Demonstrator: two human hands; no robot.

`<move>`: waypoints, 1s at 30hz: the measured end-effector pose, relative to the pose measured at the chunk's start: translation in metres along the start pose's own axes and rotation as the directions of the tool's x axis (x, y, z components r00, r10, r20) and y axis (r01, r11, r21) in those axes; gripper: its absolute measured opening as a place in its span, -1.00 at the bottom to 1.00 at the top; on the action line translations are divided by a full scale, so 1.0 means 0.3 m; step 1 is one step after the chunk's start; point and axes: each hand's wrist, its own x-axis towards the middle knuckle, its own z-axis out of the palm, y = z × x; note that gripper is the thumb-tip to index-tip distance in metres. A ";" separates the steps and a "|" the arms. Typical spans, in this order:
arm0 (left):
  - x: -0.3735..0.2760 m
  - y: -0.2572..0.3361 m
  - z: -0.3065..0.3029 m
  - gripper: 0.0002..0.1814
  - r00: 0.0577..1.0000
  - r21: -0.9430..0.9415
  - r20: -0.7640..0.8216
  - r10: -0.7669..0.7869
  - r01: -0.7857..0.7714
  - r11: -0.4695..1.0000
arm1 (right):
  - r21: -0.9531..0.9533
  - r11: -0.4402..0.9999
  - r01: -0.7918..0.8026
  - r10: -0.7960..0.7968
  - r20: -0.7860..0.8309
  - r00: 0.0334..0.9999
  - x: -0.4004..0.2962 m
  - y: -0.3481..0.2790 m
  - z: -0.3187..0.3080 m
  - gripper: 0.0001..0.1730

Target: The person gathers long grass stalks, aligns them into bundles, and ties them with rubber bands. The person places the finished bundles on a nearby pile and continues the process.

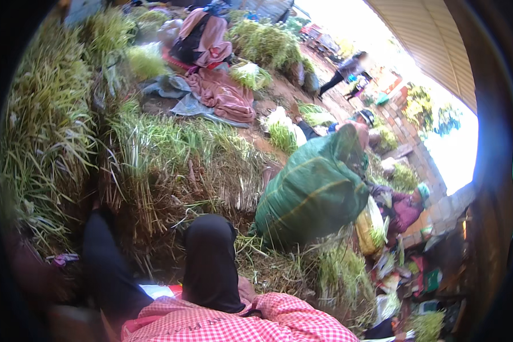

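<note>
My right hand (246, 289) rests low beside my raised right knee, partly hidden by the dark trouser leg (209, 260) and my red-and-white checked sleeve (290, 308). Its fingers do not show, so I cannot tell whether it holds anything. My left hand is out of view. Before my legs stand bundles of long, grass-like green plants (145, 149) with pale stems and brown, soil-stained lower ends. A big stuffed green woven sack (312, 192) leans just right of my knee. Loose stalks and straw (273, 273) lie below it.
Taller plant bundles (47, 128) line the left. A pink cloth (222, 92) and plastic sheeting (184, 100) lie ahead. A person in a maroon top (406, 213) sits at right by a yellow sack (370, 226); another person (342, 75) walks farther off. A dark post (496, 171) stands right.
</note>
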 end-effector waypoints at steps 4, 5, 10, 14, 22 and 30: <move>-0.046 -0.060 0.053 -0.60 0.999 -0.070 0.012 0.038 -0.037 0.997 | -0.042 0.997 0.065 -0.065 0.001 0.998 0.052 0.001 0.003 -0.64; -0.053 -0.083 0.071 -0.60 0.999 -0.080 0.020 0.036 -0.034 0.996 | -0.031 0.997 0.066 -0.066 0.000 0.998 0.046 0.025 0.013 -0.64; -0.089 -0.183 0.108 -0.62 1.000 -0.145 0.007 -0.019 0.020 0.989 | -0.029 0.992 0.122 -0.122 0.011 0.992 0.064 0.065 0.034 -0.63; -0.122 -0.259 0.145 -0.63 0.997 -0.214 0.018 -0.069 0.071 0.974 | -0.040 0.986 0.160 -0.160 0.012 0.987 0.054 0.080 0.021 -0.62; -0.204 -0.480 0.184 -0.66 0.982 -0.380 0.050 -0.182 0.187 0.906 | -0.049 0.979 0.199 -0.197 0.031 0.980 0.084 0.094 0.034 -0.60; -0.005 -0.296 -0.111 -0.75 0.939 -0.491 -0.285 -0.193 0.030 0.871 | -0.042 0.986 0.164 -0.165 -0.026 0.986 0.161 0.031 -0.056 -0.58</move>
